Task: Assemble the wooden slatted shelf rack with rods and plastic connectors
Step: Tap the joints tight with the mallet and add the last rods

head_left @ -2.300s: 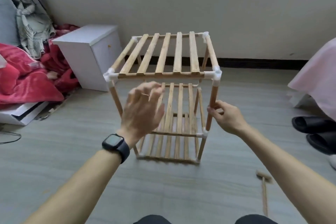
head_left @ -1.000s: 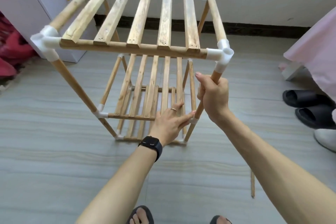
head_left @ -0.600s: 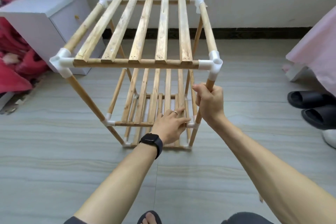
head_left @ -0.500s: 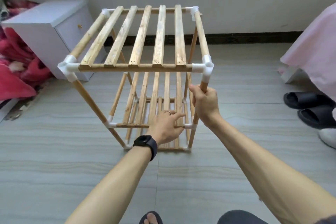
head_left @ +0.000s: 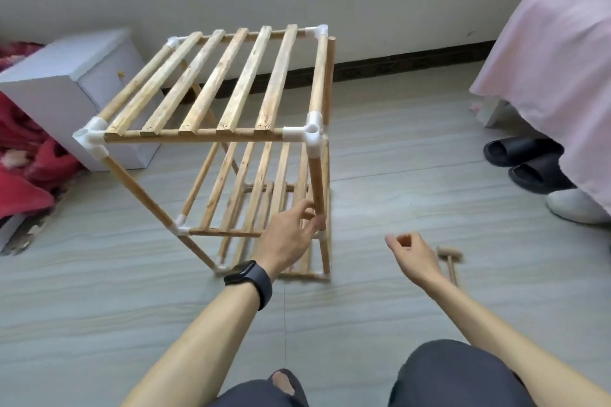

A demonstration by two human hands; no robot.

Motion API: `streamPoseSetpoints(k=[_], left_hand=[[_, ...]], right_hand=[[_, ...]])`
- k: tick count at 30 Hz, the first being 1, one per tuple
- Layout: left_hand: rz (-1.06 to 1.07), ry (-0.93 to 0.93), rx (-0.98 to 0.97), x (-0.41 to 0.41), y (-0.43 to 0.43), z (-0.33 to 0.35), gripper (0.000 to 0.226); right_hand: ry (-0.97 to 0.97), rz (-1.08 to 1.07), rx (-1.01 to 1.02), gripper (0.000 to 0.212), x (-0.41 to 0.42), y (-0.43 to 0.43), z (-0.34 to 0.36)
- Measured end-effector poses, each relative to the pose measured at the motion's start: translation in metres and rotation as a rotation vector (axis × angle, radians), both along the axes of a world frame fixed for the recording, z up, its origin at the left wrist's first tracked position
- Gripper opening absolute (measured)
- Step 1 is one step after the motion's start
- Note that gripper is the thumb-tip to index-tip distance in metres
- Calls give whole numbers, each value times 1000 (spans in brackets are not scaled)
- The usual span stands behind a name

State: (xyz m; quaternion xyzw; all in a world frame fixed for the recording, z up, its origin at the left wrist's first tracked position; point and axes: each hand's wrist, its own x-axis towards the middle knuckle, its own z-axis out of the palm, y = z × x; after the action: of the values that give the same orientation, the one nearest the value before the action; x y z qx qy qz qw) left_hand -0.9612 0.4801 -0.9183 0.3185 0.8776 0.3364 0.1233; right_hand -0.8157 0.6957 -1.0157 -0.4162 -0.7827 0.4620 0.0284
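The wooden slatted rack (head_left: 231,82) stands upright on the floor, with a top shelf and lower slatted shelves joined by rods and white plastic connectors (head_left: 310,134). My left hand (head_left: 291,238), with a black watch on the wrist, holds the front right rod (head_left: 316,182) low down between thumb and fingertips. My right hand (head_left: 408,253) hovers off the rack to the right, fingers loosely curled and empty. It is just left of a small wooden mallet (head_left: 449,254) lying on the floor.
A white cabinet (head_left: 66,92) stands left of the rack, with red bedding (head_left: 20,175) beside it. A pink bed cover (head_left: 555,59) hangs at the right, above black slippers (head_left: 515,152) and a white shoe (head_left: 575,206). My knees (head_left: 456,373) show at the bottom.
My right hand let go of the front right rod and moved down to the right, toward the mallet. My left hand shifted from the lower shelf's front to that rod.
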Motion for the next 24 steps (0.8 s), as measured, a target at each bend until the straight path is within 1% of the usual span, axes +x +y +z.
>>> streamPoseSetpoints(k=[2, 5, 7, 9, 10, 12, 14, 15, 18, 19, 21, 22, 24], left_hand=[[9, -20, 10, -3, 4, -3, 24], [38, -61, 12, -4, 18, -14, 28], [95, -73, 49, -2, 28, -22, 25], [114, -36, 42, -1, 32, -31, 23], [102, -5, 16, -1, 34, -36, 22], [87, 74, -49, -3, 35, -46, 23], [103, 111, -89, -7, 37, -52, 19], [113, 105, -97, -8, 38, -55, 17], [135, 22, -86, -9, 40, -59, 12], [135, -5, -88, -8, 40, -58, 11], [84, -39, -111, -9, 37, -51, 12], [50, -51, -119, -9, 35, -46, 14], [21, -85, -96, -7, 30, -31, 17]], right_hand=[[-271, -26, 48, 57, 28, 19, -45], [-545, -60, 75, 71, 62, 40, -95], [-630, -91, 59, 73, 74, 49, -118], [-667, -89, 53, 72, 78, 56, -135], [-687, -72, 55, 69, 78, 59, -141], [-720, -3, 100, 54, 76, 64, -150], [-705, 67, 168, 42, 73, 67, -157], [-698, 97, 180, 42, 71, 66, -158], [-695, 120, 99, 51, 64, 55, -153], [-656, 104, 51, 48, 59, 51, -147], [-482, 2, -83, 31, 45, 43, -135], [-359, -79, -196, 24, 35, 38, -124], [-161, -186, -392, 22, 17, 28, -94]])
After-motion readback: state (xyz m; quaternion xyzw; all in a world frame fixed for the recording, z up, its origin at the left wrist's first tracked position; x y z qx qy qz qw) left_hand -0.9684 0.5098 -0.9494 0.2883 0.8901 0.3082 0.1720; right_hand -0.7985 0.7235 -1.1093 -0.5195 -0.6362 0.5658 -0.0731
